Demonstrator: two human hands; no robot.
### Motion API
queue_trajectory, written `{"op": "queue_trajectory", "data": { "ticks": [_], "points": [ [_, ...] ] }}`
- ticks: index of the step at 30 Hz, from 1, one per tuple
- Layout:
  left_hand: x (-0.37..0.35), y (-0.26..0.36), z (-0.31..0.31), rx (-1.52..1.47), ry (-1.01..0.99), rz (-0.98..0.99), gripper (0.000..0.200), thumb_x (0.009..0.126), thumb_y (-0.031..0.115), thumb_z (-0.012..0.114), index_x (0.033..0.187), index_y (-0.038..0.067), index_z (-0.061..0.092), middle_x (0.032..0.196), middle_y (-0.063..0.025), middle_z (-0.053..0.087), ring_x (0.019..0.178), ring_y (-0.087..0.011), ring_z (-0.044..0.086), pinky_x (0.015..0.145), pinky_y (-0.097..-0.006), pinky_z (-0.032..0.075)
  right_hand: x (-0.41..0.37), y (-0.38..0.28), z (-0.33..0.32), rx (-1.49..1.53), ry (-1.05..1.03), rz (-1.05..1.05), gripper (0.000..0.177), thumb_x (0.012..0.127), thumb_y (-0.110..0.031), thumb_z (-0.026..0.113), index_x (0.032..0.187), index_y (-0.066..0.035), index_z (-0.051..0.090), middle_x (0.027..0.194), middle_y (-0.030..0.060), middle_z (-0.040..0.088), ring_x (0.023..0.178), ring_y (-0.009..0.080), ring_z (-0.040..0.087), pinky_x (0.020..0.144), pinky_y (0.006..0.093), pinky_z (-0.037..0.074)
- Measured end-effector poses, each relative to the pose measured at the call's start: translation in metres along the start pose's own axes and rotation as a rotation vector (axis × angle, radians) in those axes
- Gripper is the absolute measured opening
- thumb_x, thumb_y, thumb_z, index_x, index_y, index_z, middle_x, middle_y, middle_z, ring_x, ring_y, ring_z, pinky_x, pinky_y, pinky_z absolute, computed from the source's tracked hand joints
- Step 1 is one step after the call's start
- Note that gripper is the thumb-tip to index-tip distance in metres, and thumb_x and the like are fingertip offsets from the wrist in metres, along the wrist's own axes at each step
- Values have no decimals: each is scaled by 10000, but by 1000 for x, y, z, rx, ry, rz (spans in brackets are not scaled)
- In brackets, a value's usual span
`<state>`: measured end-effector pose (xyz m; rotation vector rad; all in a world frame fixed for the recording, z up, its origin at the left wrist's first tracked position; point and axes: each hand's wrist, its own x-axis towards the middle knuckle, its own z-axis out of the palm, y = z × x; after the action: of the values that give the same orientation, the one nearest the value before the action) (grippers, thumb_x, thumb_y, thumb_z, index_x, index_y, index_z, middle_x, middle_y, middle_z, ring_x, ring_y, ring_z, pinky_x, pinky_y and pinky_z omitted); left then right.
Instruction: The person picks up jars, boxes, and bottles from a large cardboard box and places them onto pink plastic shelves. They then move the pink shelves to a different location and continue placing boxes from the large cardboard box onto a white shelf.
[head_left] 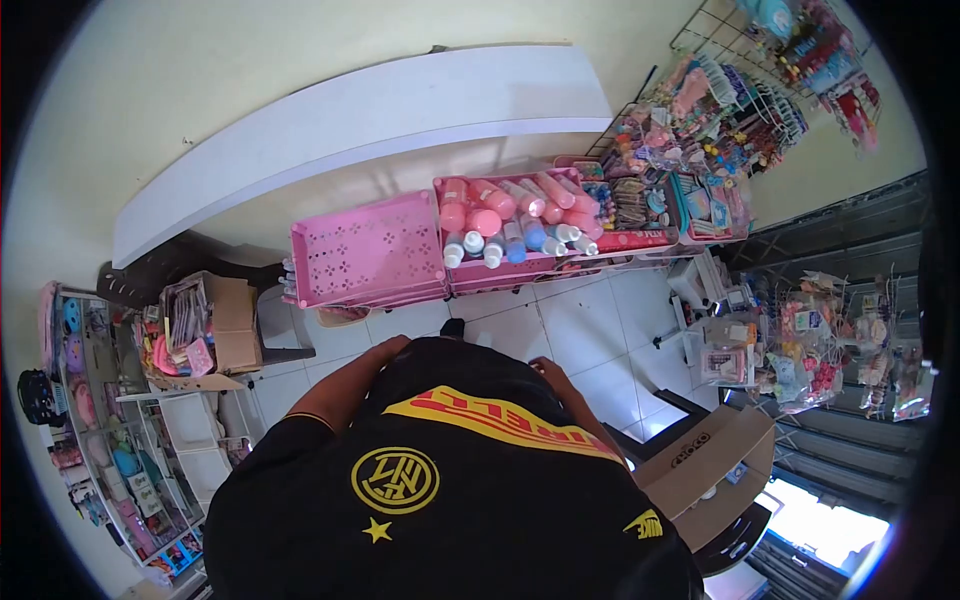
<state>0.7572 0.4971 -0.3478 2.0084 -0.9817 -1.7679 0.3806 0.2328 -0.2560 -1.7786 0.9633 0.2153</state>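
Note:
My left hand (pixel 388 350) rests at the side of my black shirt (pixel 470 480), near my waist. Its fingers are mostly hidden by the shirt. On the other side, my right hand (pixel 548 372) is also at my waist, partly behind the cloth, and its fingers are hard to make out. In front of me stands a pink basket (pixel 370 250) with flower-shaped holes and nothing in it. Beside it, a second pink basket (pixel 438 212) holds several pink bottles (pixel 492 198) and white-capped bottles (pixel 514 240).
A white shelf (pixel 370 110) juts from the wall above the baskets. On the left are a cardboard box (pixel 235 325) of goods and a display rack (pixel 110 440). An open carton (pixel 700 460) stands at the right, near hanging packets (pixel 805 340). White floor tiles (pixel 590 320) show ahead.

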Motion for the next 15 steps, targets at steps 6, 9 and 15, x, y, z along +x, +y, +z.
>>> {"op": "queue_trajectory", "data": {
  "ticks": [6,9,15],
  "points": [
    [-44,86,-55,20,-169,58,568,920,548,511,1135,53,687,1127,-221,673,1076,-345,635,922,-419,477,24,-93,-24,-89,-83,-36,448,905,-361,644,1217,-43,597,1136,151,664,995,262,658,869,368,510],
    [-106,190,-92,402,-135,147,510,941,454,563,1219,32,623,1090,-124,693,980,-246,657,914,-377,486,14,-176,-60,-60,-36,-177,451,901,-342,649,1220,-29,588,1147,156,653,966,258,657,844,355,513],
    [-158,319,-188,104,-218,505,269,918,246,619,1067,22,627,1002,-109,678,993,-185,639,850,-348,508,10,-323,-128,-86,-122,-456,467,858,-311,713,1229,-55,589,1167,135,636,981,258,643,858,378,500]
  ]
}}
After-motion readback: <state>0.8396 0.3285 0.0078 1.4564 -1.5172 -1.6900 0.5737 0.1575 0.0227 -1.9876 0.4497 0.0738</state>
